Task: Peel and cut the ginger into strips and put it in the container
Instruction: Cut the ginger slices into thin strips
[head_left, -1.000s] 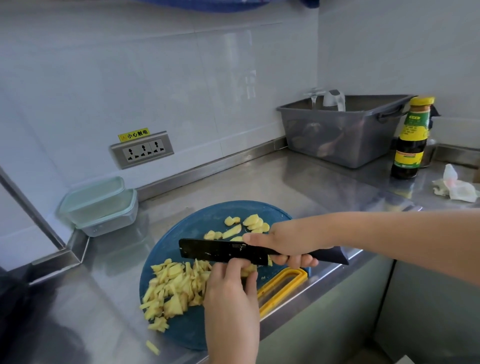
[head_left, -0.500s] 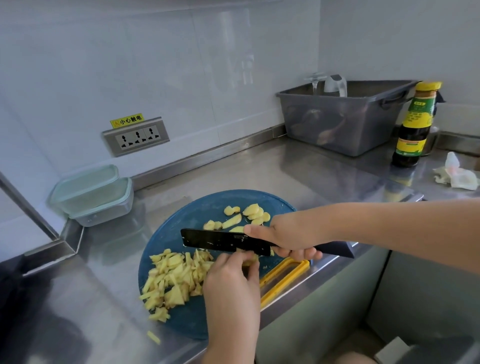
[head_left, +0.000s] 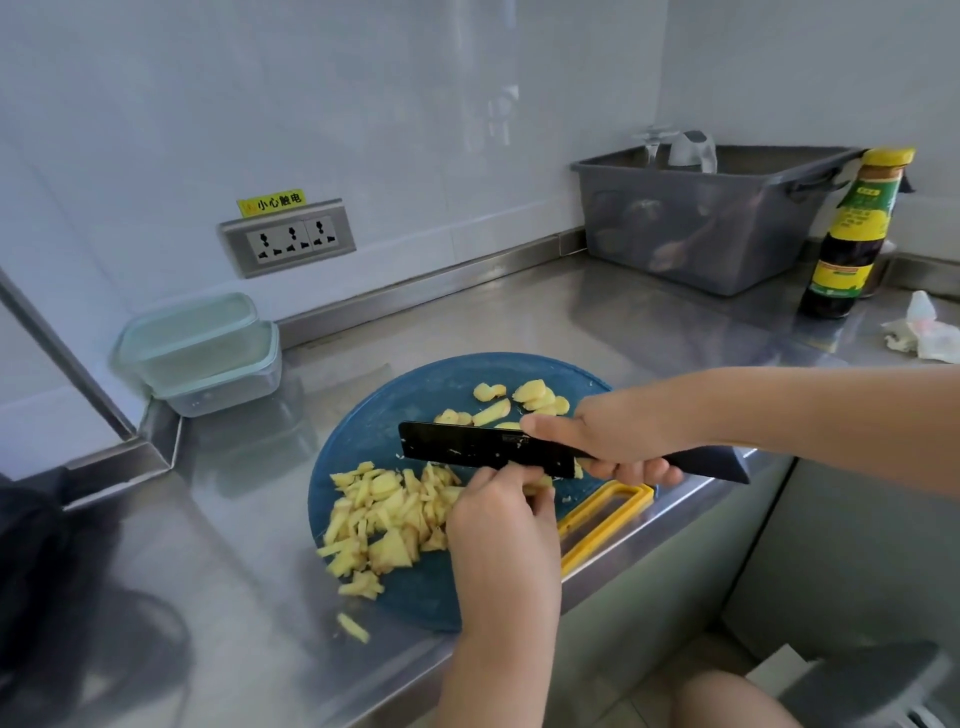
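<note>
While my right hand gripped the black knife, my left hand pinched a ginger piece just beside its blade on the blue cutting board. Cut strips lay heaped beside it, the container well apart.

The cutting board is set at the counter's front edge, with strips heaped on its left half, slices at its back, and a knife held across its middle over a ginger piece. Stacked containers are placed in the back-left corner; a tub and, right of it, a bottle are set at the back.
</note>
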